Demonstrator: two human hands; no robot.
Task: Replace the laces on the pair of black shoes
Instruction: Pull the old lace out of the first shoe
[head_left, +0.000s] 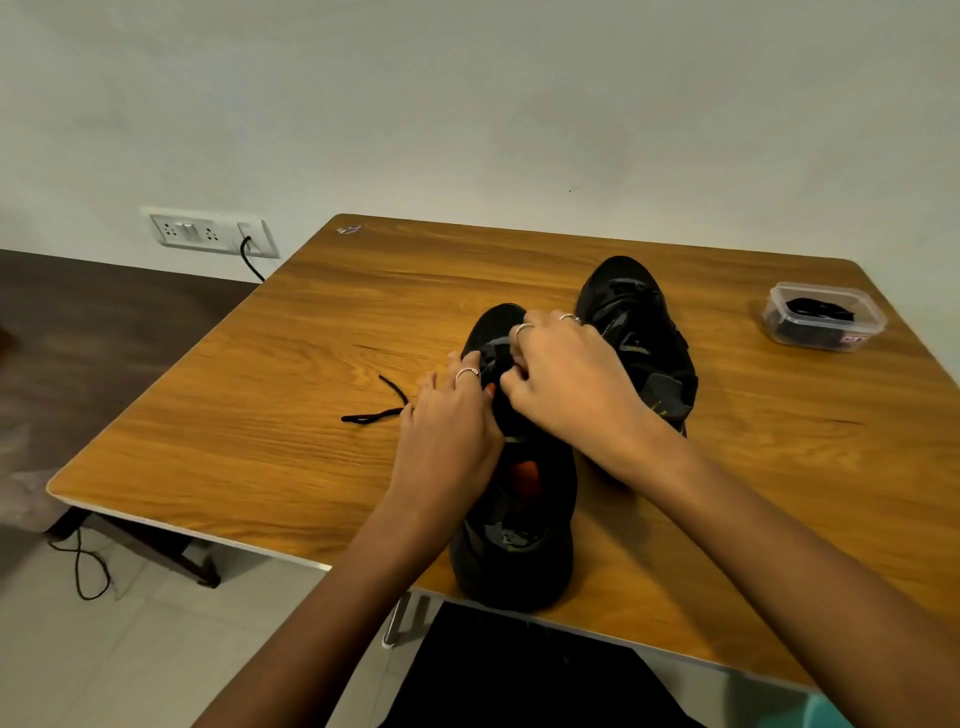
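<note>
A: Surface and room?

B: Wood-grain worktop (291, 332), orange-brown, glossy, rounded corners, pale edge band. It sits against a plain off-white wall (467, 104). Upper left of the frame: a white socket plate (208, 233) with a black cable (253, 262) plugged in. Dark floor along the left edge, pale tiles lower left, and a thin black cord (85, 569) looped on them.

A: The shoes?

B: Two black shoes, matte fabric with grey panels. The near shoe (514, 545) stands at centre, heel at the front edge of the worktop, an orange patch showing inside its opening. The far shoe (631, 322) is just beside it, up and to the right, partly behind the right wrist.

A: Hands?

B: Both on the near shoe's lacing area. Left hand (447, 421) wears a ring, its fingers curled onto the shoe's upper. Right hand (566, 374) wears two rings, its fingers bent and pinching at the same spot; exactly what they pinch is hidden.

A: Laces?

B: A black lace (374, 414) lies loose left of the hands, thin and round. At the right of the frame, a clear plastic tub (826, 340), rounded rectangle, holds dark bundled laces (818, 310).
</note>
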